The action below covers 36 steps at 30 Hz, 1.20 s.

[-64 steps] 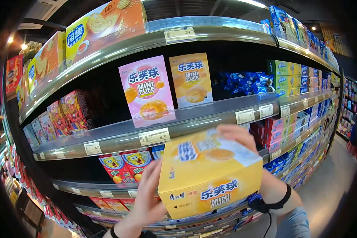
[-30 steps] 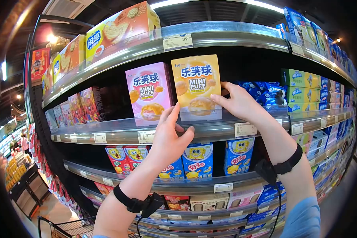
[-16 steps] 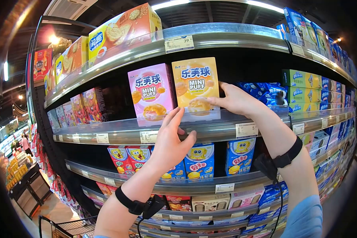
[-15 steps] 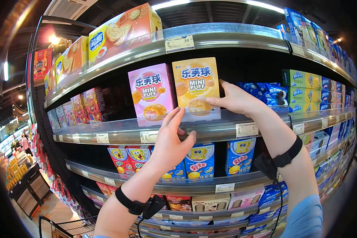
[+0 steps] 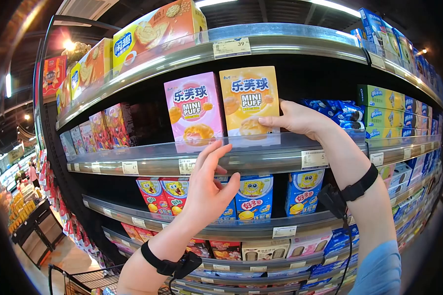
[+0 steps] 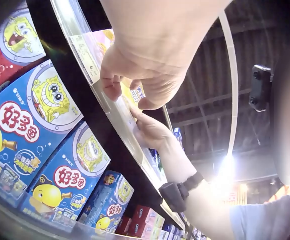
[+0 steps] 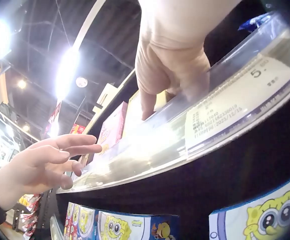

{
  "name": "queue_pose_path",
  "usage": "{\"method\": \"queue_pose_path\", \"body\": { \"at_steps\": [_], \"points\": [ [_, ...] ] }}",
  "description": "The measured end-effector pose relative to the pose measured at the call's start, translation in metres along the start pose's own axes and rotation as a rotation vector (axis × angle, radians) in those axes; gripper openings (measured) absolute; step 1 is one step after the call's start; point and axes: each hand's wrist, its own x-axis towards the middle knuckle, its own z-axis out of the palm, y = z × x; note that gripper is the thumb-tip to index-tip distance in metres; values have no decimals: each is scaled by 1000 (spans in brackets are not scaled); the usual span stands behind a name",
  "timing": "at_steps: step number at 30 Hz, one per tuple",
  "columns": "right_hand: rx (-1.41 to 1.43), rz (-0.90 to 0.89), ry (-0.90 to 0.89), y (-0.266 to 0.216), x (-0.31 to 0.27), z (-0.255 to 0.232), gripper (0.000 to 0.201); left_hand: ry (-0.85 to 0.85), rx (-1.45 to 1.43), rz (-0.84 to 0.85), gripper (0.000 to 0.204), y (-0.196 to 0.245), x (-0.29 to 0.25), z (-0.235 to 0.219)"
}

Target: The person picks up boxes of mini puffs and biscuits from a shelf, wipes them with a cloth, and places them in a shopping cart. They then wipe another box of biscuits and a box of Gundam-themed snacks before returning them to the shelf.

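A yellow Mini Puff box [image 5: 250, 98] stands upright on the middle shelf, close beside a pink Mini Puff box [image 5: 192, 109]. My right hand [image 5: 302, 120] grips the yellow box at its right edge, thumb on the front and fingers at the side, partly hidden behind it. My left hand [image 5: 209, 189] hovers in front of the shelf edge below the pink box, fingers relaxed and apart, holding nothing. In the right wrist view the left hand [image 7: 40, 167] shows the same loose pose, apart from the boxes.
A clear plastic lip [image 5: 280, 140] runs along the shelf front. Blue packets [image 5: 337, 110] lie right of my right hand. SpongeBob boxes [image 5: 253, 196] stand on the shelf below, large cracker boxes [image 5: 157, 34] above. A wire cart [image 5: 83, 280] is at the lower left.
The large yellow carton held in both hands earlier is out of sight. The right hand has since moved to the yellow box on the shelf; over the last half second both hands barely move.
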Motion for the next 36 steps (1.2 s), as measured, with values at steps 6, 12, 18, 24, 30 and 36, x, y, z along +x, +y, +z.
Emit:
{"method": "queue_pose_path", "body": {
  "at_steps": [6,12,18,24,30,36],
  "points": [
    [44,-36,-36,3,1,0,76,-6,-26,-8,54,-9,-8,-7],
    [33,-54,-20,-3,-4,3,78,6,-60,-81,54,-16,-19,-19],
    [-11,-31,-9,-4,-5,4,84,29,-42,-98,53,-27,-33,-37],
    [-162,-52,172,12,-2,3,93,90,-93,-171,53,-46,-64,-69],
    [-322,-333,832,12,-41,30,76,109,-85,-307,53,-53,-131,-117],
    [-307,-672,568,-12,-134,123,38,98,93,-504,41,-96,-229,-166]
  ]
}}
